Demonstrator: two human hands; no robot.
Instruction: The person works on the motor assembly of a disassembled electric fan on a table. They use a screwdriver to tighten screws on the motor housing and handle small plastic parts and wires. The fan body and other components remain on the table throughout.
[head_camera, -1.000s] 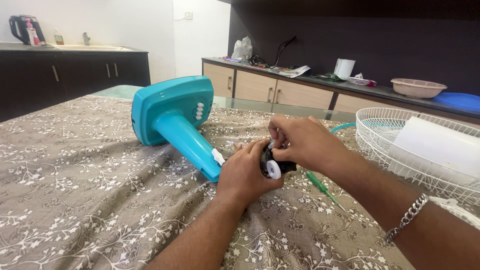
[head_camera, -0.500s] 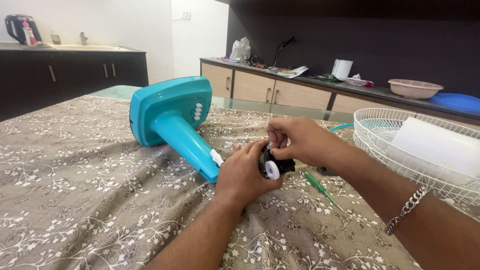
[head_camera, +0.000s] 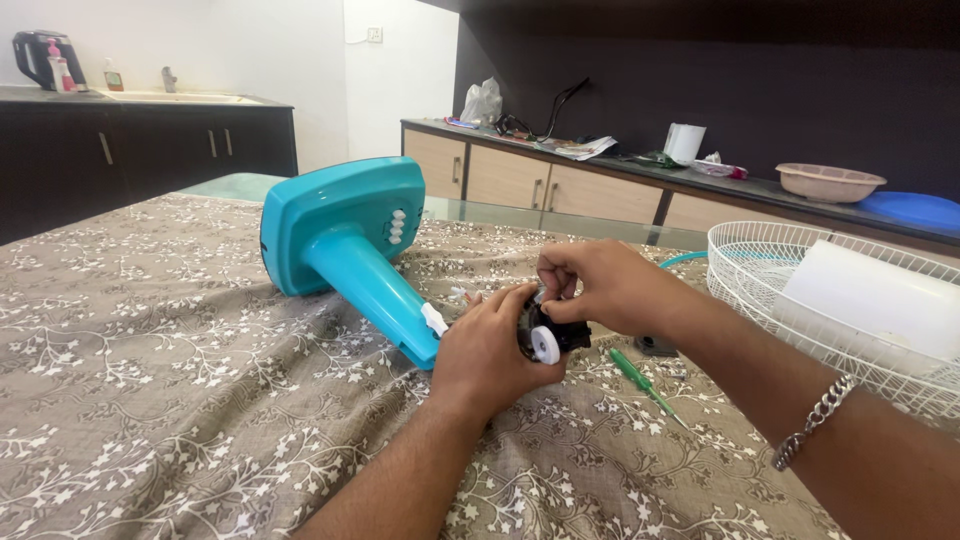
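A turquoise fan stand (head_camera: 345, 235) lies on its side on the patterned tablecloth, its neck pointing toward me. At the neck's end sits a small black motor part with a white round knob (head_camera: 545, 343). My left hand (head_camera: 490, 350) cups this part from the left. My right hand (head_camera: 600, 285) pinches the top of it with its fingertips; a metal bracelet hangs on that wrist. Most of the black part is hidden by both hands.
A green-handled screwdriver (head_camera: 640, 380) lies on the cloth just right of my hands. A white wire fan guard (head_camera: 760, 290) with a white piece inside stands at the right. Behind are a counter with a pink bowl (head_camera: 830, 182) and a sink counter with a kettle (head_camera: 40, 55).
Both hands stay on the black part, with only small finger shifts. The view has tilted slightly; nothing else has moved.
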